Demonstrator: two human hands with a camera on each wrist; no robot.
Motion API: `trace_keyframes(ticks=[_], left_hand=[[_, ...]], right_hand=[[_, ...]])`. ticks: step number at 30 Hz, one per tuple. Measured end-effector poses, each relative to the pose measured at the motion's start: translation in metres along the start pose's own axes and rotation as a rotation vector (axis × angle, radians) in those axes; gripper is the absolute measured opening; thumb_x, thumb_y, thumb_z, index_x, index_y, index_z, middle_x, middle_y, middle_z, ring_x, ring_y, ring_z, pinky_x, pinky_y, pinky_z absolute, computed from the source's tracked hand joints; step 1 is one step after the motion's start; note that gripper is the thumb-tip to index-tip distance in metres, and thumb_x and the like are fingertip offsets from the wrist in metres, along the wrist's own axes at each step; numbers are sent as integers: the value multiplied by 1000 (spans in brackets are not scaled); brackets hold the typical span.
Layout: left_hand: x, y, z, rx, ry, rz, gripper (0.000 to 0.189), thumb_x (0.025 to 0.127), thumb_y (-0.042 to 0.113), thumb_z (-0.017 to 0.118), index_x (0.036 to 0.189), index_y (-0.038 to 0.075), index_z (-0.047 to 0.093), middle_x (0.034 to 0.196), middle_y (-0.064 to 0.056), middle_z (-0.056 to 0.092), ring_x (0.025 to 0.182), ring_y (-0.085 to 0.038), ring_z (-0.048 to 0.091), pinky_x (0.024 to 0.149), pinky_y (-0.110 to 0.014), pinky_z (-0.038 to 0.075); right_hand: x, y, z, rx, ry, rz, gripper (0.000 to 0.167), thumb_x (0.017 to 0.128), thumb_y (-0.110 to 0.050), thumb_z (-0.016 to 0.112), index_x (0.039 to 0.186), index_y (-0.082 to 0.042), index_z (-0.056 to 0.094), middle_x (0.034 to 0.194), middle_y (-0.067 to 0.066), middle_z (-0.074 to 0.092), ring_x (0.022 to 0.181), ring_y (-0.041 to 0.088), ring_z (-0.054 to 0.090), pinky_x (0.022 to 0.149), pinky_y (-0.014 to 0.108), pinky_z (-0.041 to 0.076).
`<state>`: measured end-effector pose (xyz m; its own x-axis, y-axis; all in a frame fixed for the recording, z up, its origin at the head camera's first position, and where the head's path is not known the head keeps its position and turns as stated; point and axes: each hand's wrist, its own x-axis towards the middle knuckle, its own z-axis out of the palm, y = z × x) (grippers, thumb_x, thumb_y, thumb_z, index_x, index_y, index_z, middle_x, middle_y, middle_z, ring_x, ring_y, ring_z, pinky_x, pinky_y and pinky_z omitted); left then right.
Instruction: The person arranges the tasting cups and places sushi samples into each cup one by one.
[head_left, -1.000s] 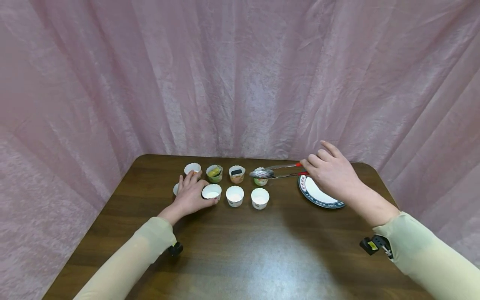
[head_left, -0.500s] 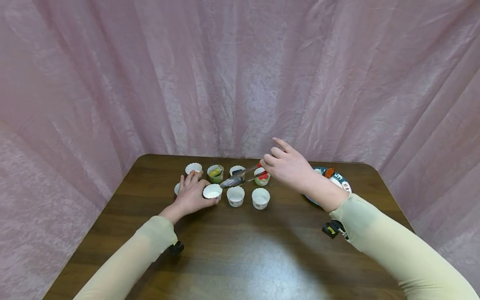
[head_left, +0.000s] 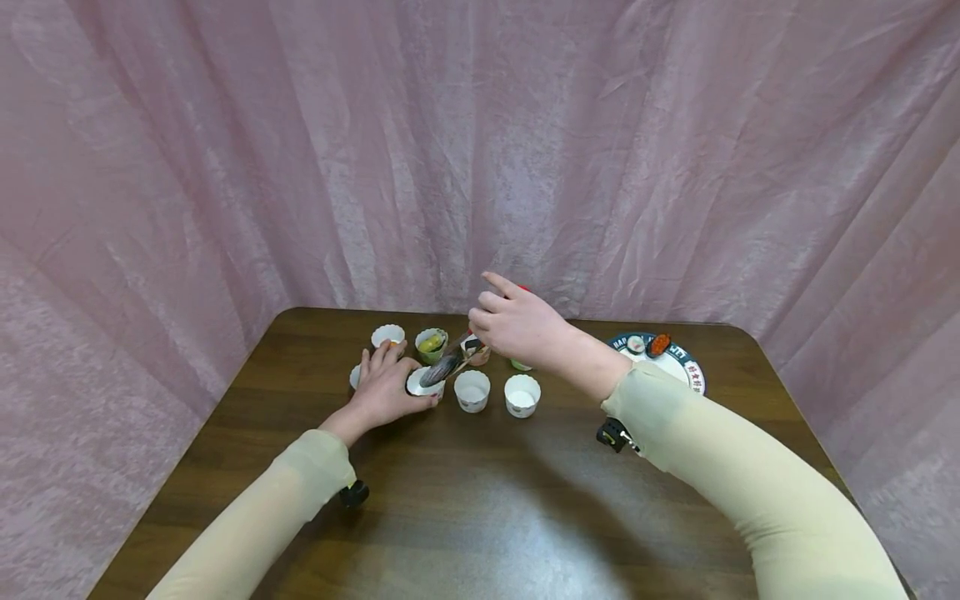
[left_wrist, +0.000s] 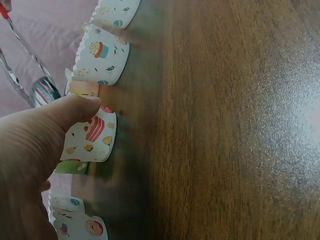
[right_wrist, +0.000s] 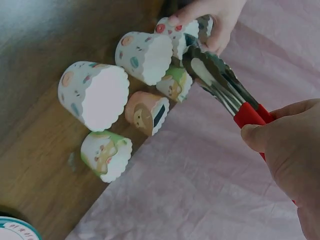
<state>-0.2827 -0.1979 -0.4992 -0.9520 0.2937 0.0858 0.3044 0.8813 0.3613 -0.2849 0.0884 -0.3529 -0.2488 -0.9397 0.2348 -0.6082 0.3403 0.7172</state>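
My left hand (head_left: 384,387) holds a white paper baking cup (left_wrist: 102,132) with cake prints, the thumb pressed to its side. Its other fingers spread towards the cup at the back left (head_left: 387,335), which has something orange inside. Higher up, my right hand (head_left: 525,329) grips metal tongs (right_wrist: 212,75) by their red handles. In the head view the tongs' heads slant down into the mouth of the cup at my left hand. Whether they pinch anything cannot be made out.
Two white cups, a middle one (head_left: 472,392) and a right one (head_left: 522,396), stand in the front row. Behind are a green cup (head_left: 431,354) with yellow-green pieces and an orange cup (right_wrist: 142,114) with a dark-topped piece. A plate (head_left: 693,375) holds sushi-like pieces.
My right hand has carried the tongs leftward from beside the plate, across the cups, and down to the cup at my left hand. The plate's pieces have come into view. My left hand stays put.
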Motion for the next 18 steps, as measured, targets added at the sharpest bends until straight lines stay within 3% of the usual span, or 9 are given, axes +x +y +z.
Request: trace_keyframes(ticks=[10, 13, 18], left_hand=[[2, -1, 3, -1, 0, -4, 60, 76, 62, 80, 114, 17, 70, 160, -23, 32, 151, -44, 10, 116, -71, -2], [2, -2, 3, -4, 1, -4, 59, 76, 61, 80, 113, 17, 71, 160, -23, 33, 152, -44, 9, 116, -71, -3], [2, 0, 0, 13, 1, -2, 57, 75, 60, 82, 111, 17, 71, 159, -24, 34, 151, -45, 11, 115, -72, -2]], right_hand=[[22, -12, 7, 37, -9, 9, 16, 88, -30, 68, 98, -21, 76, 97, -6, 63, 107, 20, 57, 122, 48, 22], [26, -13, 7, 37, -15, 8, 14, 88, -29, 68, 97, -20, 75, 97, -5, 63, 106, 20, 57, 122, 48, 23], [31, -14, 8, -1, 43, -40, 12, 89, -26, 65, 88, -19, 75, 89, -3, 60, 98, 22, 58, 119, 51, 28]])
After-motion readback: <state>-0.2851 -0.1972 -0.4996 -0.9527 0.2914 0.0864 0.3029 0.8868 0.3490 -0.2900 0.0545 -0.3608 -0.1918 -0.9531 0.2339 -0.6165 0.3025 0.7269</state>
